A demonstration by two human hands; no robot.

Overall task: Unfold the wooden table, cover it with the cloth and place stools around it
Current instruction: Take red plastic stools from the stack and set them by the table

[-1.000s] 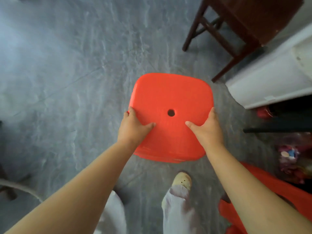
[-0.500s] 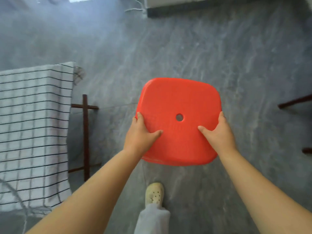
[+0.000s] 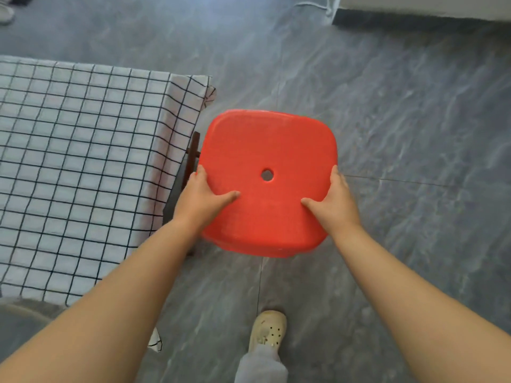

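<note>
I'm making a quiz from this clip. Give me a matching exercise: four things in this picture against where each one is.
Things:
1. cloth
2. red stool
3. left hand
4. shoe

Places:
A. on the grey floor, near bottom centre
B. gripping the stool's table-side edge
C. draped over the table at left
D. held in both hands beside the table

Pairs: 1-C, 2-D, 3-B, 4-A

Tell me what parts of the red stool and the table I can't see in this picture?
- Head view: the red stool shows only its seat, which hides its legs, so whether it touches the floor is unclear.
- The cloth hides the tabletop; one dark leg peeks out.
- The left edge cuts off the table.
- Left hand and right hand: fingers curl under the seat rim, unseen.
</note>
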